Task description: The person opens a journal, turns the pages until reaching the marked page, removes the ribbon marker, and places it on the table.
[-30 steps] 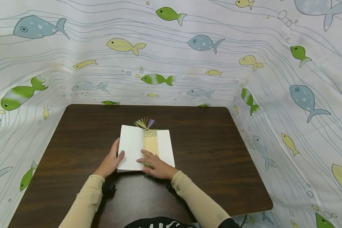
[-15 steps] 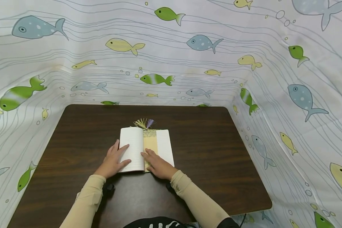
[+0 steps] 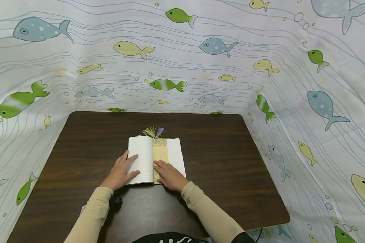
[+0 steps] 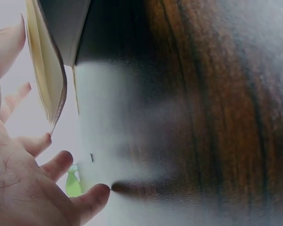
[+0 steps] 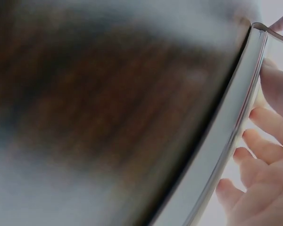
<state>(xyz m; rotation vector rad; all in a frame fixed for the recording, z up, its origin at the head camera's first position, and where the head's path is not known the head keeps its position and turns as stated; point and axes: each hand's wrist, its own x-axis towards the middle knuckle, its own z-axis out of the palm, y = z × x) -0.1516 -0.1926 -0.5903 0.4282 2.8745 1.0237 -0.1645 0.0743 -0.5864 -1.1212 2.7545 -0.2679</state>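
Observation:
An open notebook (image 3: 141, 148) with white, faintly lined pages lies near the middle of the table. Over the inner part of its right page lies a yellow bookmark (image 3: 160, 152) with speckled bands; a yellow tassel (image 3: 150, 131) and a purple one (image 3: 160, 131) stick out past the top edge. My left hand (image 3: 119, 172) rests on the left page's outer edge, thumb and fingers spread. My right hand (image 3: 172, 177) lies flat across the lower bookmark and right page, covering part of both. In the right wrist view, the fingers (image 5: 269, 146) extend over the notebook's thick page block (image 5: 221, 141).
The dark wood-grain table (image 3: 225, 168) surrounds the notebook on all sides. Behind and beside it hangs a white curtain (image 3: 188, 64) printed with fish. A dark cable (image 3: 259, 235) hangs by the table's front right edge.
The left page has settled flatter, and my left hand has moved from its edge onto it with fingers spread. My right hand has shifted slightly right, off the left page onto the bookmark.

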